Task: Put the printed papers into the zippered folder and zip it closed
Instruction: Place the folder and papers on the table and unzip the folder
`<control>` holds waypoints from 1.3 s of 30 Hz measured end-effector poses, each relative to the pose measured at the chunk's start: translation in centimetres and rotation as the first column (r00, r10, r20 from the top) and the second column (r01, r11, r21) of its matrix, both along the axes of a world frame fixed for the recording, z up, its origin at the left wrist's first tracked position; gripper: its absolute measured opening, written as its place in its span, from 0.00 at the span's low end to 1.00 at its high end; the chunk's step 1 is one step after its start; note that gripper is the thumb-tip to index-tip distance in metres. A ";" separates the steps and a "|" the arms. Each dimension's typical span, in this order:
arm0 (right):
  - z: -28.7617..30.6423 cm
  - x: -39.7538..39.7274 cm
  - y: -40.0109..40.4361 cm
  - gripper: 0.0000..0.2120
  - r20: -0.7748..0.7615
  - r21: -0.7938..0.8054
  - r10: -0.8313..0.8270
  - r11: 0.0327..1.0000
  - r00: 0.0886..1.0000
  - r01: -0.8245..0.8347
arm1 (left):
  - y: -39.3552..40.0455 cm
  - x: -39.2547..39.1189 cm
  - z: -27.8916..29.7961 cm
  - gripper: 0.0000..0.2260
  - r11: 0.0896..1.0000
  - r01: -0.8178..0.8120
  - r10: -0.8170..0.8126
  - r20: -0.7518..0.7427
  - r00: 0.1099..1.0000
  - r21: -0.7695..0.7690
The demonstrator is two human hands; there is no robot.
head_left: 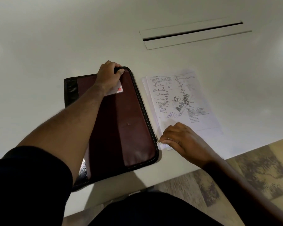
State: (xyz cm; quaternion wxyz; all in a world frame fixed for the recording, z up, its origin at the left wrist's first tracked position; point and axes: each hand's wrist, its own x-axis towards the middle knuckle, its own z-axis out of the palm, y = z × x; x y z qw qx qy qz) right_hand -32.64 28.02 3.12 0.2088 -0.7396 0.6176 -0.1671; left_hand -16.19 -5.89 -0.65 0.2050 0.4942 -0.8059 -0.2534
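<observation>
Papers (181,101) with printing on them are seen lying flat on the white desk (55,38), just to the right of the zippered folder (121,121). They are a thin, loose stack, so they will likely be light and floppy, and the sheets could slide apart. It would be best for them to be picked up by one edge with the whole stack pinched together, and bending should be avoided.

The folder is dark red with black edges and looks like leather. It lies flat near the front edge of the desk. It seems stiff enough to stay flat, and its smooth cover may be a bit slippery. The far right corner is a good place for it to be held steady.

That far corner is gripped by the left hand (109,74), with the fingers curled over the edge. The small silver zipper pull (158,142) on the right side of the folder, near the front corner, is pinched by the fingertips of the right hand (183,141). The folder looks zipped, so it must be opened first.

The big grey word "Aakash" can be read slanting across the top sheet, with ring drawings and small text that is too tiny to read. A white label (115,90) with a red square is seen on the folder; its words cannot be read.
</observation>
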 end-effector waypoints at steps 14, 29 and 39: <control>-2.5 3.0 4.6 0.06 0.107 0.016 -0.060 0.998 0.992 0.059 | 0.1 -0.1 -0.1 0.15 0.999 -0.037 0.037 -0.036 0.999 0.006; -2.9 5.6 6.4 0.10 0.205 -0.003 -0.241 0.969 0.949 0.247 | 8.2 0.6 2.7 0.13 0.989 0.060 -0.093 -0.251 0.964 -0.134; -2.8 5.8 6.2 0.06 0.279 0.068 -0.272 0.962 0.921 0.264 | 25.1 5.7 2.4 0.10 0.922 0.386 -0.387 -0.036 0.921 -0.041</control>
